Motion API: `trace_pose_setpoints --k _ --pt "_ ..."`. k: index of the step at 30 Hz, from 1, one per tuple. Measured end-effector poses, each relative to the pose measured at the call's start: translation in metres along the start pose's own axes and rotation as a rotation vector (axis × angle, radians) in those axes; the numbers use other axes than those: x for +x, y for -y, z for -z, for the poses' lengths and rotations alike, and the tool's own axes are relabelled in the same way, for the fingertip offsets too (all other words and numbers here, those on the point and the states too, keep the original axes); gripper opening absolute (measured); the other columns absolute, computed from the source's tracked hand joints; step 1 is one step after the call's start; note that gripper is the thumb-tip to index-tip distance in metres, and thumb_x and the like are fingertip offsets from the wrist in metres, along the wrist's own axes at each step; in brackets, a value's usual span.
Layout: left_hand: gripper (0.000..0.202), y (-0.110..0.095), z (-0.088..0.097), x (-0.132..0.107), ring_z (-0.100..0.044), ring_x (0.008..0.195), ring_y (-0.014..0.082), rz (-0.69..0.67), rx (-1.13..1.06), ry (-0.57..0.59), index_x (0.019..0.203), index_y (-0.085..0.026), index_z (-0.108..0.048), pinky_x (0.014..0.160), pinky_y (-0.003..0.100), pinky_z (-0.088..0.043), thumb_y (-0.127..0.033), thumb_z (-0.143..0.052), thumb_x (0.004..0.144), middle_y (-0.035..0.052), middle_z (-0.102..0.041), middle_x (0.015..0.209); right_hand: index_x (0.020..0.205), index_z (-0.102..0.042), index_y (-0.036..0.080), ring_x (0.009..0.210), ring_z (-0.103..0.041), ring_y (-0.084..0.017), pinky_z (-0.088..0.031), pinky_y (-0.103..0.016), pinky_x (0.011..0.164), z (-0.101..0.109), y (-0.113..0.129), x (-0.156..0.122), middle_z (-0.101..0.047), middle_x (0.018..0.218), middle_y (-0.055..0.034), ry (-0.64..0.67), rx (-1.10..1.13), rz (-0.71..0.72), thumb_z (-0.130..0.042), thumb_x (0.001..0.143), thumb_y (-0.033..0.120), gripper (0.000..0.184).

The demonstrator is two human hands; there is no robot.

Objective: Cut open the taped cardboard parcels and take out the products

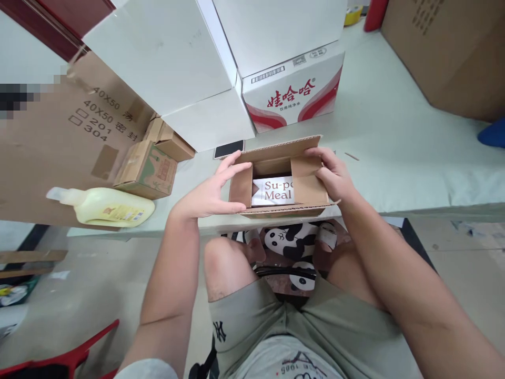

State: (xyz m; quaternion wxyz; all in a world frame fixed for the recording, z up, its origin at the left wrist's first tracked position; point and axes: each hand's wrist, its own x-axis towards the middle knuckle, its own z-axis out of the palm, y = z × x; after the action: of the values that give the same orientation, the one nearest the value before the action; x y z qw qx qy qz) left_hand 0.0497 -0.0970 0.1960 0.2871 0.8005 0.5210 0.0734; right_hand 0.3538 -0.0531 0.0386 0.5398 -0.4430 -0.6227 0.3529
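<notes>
A small brown cardboard box [282,211] sits at the near edge of the table, its top flaps partly raised. Inside lies a white packet [272,191] printed "Su-pe... Meal", with the right flap covering part of it. My left hand [215,192] spans the box's left end, thumb on the near flap and fingers toward the far corner, gripping it lightly. On the other end, my right hand [333,173] is closed around the right flap and far corner, its fingertips partly hidden. A dark-screened phone [229,149] lies just behind the box.
White cartons [292,97] stand behind. To the left are small brown boxes [152,168], a pale yellow bottle [114,207] on its side, and a large cardboard sheet [59,152]. A big brown carton [453,58] and a blue object [492,134] are at right.
</notes>
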Motion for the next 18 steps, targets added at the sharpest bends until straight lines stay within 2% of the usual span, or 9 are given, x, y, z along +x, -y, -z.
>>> trace_pose_setpoints --k 4,7,10,13,18 --pt "0.120 -0.010 0.004 0.005 -0.008 0.169 0.0459 0.057 0.159 0.069 0.168 -0.036 -0.032 0.129 0.060 -0.037 -0.077 -0.083 0.067 0.0096 0.002 0.184 0.121 -0.070 0.029 0.128 -0.060 -0.031 -0.055 -0.050 0.101 0.001 0.002 -0.001 -0.069 0.134 -0.0049 -0.009 0.007 -0.033 -0.051 0.066 0.026 0.058" --pt "0.130 -0.007 0.000 0.007 -0.002 0.168 0.0502 0.062 0.165 0.109 0.169 -0.038 -0.027 0.130 0.067 -0.029 -0.083 -0.083 0.060 0.0111 0.013 0.183 0.124 -0.069 0.029 0.127 -0.061 -0.031 -0.056 -0.050 0.100 0.002 0.003 -0.002 -0.069 0.136 -0.0051 0.019 -0.006 -0.050 -0.051 0.068 0.025 0.059" --pt "0.135 -0.003 -0.004 0.007 0.004 0.167 0.0533 0.031 0.203 0.128 0.169 -0.037 -0.029 0.130 0.077 -0.015 -0.087 -0.083 0.055 0.0150 0.007 0.183 0.126 -0.068 0.030 0.130 -0.060 -0.031 -0.056 -0.049 0.102 0.002 0.003 -0.001 -0.068 0.137 -0.0048 0.060 -0.025 -0.033 -0.050 0.070 0.024 0.059" --pt "0.142 -0.003 -0.007 0.009 0.010 0.166 0.0550 0.006 0.285 0.134 0.169 -0.034 -0.026 0.127 0.082 -0.006 -0.086 -0.085 0.051 0.0189 0.005 0.182 0.129 -0.068 0.031 0.131 -0.060 -0.031 -0.056 -0.050 0.105 0.001 0.002 0.000 -0.068 0.138 -0.0042 0.053 -0.033 -0.024 -0.051 0.071 0.024 0.061" --pt "0.152 -0.020 -0.014 0.018 0.014 0.164 0.0555 0.130 0.440 0.262 0.171 -0.031 -0.019 0.125 0.083 -0.002 -0.079 -0.092 0.046 0.0239 0.007 0.181 0.126 -0.070 0.030 0.128 -0.061 -0.031 -0.052 -0.053 0.111 0.000 0.000 0.001 -0.069 0.134 -0.0050 0.034 -0.017 -0.023 -0.051 0.069 0.025 0.061"
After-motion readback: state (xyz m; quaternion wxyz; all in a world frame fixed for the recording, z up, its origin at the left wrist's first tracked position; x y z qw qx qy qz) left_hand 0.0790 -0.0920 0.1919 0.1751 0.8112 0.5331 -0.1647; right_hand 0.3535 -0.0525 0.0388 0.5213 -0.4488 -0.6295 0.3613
